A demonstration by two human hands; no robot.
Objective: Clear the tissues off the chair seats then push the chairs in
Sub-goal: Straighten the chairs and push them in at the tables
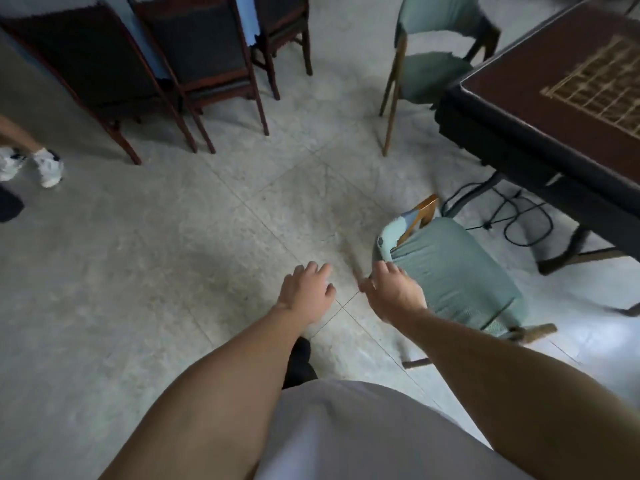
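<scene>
A green-cushioned chair stands at the right, seen from above, beside a dark brown table. My right hand lies on the chair's near left corner, fingers touching the green fabric, and holds nothing that I can see. My left hand hovers over the floor just left of it, fingers loosely spread and empty. A second green chair stands farther back at the table's far side. No tissue shows on either seat.
Three dark wooden chairs line the back left. Another person's feet in white shoes stand at the far left. Black cables lie on the tiled floor under the table. Open floor spreads in the middle.
</scene>
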